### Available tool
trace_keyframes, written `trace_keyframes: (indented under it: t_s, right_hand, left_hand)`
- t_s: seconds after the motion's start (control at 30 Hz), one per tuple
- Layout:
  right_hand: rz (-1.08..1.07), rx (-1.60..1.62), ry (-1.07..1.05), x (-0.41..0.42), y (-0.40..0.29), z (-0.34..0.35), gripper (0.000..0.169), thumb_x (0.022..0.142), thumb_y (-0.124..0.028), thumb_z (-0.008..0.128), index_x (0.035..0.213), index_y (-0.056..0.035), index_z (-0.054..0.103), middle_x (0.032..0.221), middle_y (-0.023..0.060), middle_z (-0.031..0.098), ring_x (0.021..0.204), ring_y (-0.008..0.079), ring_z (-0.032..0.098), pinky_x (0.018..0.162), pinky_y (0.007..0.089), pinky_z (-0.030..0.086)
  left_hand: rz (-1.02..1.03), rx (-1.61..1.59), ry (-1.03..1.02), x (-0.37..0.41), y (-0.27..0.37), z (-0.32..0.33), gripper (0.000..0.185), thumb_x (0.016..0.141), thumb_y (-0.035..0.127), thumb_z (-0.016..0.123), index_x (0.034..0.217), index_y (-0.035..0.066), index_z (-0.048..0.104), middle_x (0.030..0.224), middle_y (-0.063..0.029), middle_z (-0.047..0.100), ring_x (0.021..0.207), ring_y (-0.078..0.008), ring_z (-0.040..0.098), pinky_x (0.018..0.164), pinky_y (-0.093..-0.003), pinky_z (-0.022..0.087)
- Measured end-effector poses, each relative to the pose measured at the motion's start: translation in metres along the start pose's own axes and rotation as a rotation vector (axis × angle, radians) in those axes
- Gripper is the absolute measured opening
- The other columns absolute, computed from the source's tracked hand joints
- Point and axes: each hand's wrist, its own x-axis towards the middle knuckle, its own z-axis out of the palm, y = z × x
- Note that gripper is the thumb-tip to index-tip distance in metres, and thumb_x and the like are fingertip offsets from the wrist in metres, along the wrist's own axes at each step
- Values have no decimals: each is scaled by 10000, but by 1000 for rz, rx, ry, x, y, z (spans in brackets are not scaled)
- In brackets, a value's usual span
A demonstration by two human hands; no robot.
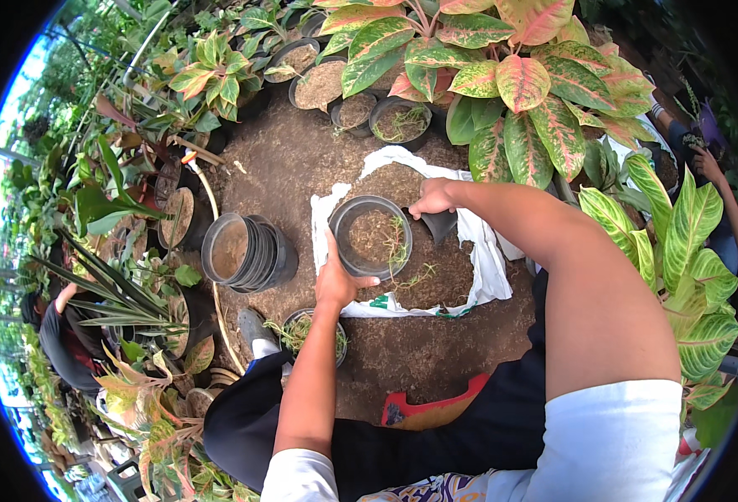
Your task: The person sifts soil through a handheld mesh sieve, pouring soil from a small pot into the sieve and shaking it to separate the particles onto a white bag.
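Observation:
A black plastic pot [344, 219] sits on dark soil inside an opened white sack [493, 276]. My left hand [337, 279] grips the pot's near left side, thumb and fingers spread along the rim. Soil mix [369, 233] partly fills the pot. A thin green cutting [397, 241] lies over its right edge, and another sprig trails onto the soil below. Just right of the pot, my right hand [434, 197] is closed around a black scoop-like piece [440, 226], its blade pointing down at the soil. The fingers hide its upper part.
To the left lies a stack of black pots [253, 254], with a hose [209, 188] behind it. A pot of cuttings [303, 336] stands by my left foot. A red stool [416, 408] is under me. Aglaonema leaves [522, 81] overhang the far right. Other people work at both sides.

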Motion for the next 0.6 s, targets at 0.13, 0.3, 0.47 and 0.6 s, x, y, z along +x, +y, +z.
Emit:
trace_keyframes:
  t_s: [0.13,0.3,0.47,0.6]
  right_hand:
    - [-24,34,-75,-4,-10,-23,632,767,-439,823,1206,-13,666,1252,173,648,1112,297,641,788,444,565]
    - [-86,30,-26,-19,-21,-46,776,750,-426,842,1358,-24,577,1261,163,651,1071,282,650,761,424,549]
    - [-154,64,40,-28,-35,-65,855,725,-442,851,1403,-10,559,1282,175,656,1097,296,655,836,417,547]
    - [-145,19,142,-19,-32,-71,890,688,-480,859,1389,-3,587,1347,223,650,1221,321,645,1006,399,507]
  left_hand:
    - [9,-65,-1,-1,1,0,1548,580,172,1019,1670,175,-80,1400,-209,655,1294,-365,632,1083,-453,493]
    - [26,-68,1,-5,7,-1,1545,581,166,1024,1664,119,-77,1440,-224,622,1331,-361,606,1119,-436,477]
    - [72,-143,6,-2,-6,4,1558,596,202,1026,1659,116,-109,1466,-222,601,1349,-352,590,1141,-425,460]
    - [75,-165,47,2,-21,19,1599,598,266,1025,1652,176,-173,1424,-219,637,1324,-372,610,1119,-440,472]
